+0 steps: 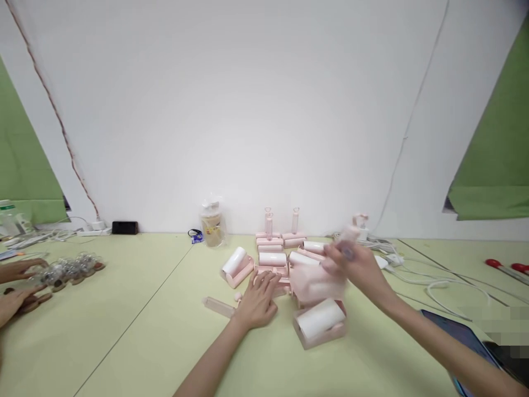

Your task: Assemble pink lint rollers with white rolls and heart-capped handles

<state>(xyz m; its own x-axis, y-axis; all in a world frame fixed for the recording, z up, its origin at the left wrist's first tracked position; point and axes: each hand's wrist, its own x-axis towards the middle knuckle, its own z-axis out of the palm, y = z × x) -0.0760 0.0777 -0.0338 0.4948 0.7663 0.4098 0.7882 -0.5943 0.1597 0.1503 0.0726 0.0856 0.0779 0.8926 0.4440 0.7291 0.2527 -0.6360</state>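
Several pink lint rollers with white paper rolls (273,258) lie and stand in a cluster on the pale green table (136,342). My left hand (258,302) rests palm down, fingers spread, on the table at the cluster's near edge, touching a pink piece. A clear pink handle (219,306) lies just left of it. My right hand (356,264) is raised over the cluster, blurred by motion, closed round a pink handle-like part (346,240). A white roll in a pink holder (320,322) lies nearest me.
A clear jar (212,223) stands by the white wall. Another person's hands (16,286) work at the far left among small clear round items (72,267). White cables (417,270) run at right; a dark tablet (458,336) lies at the right near edge. A black box (124,227) sits by the wall.
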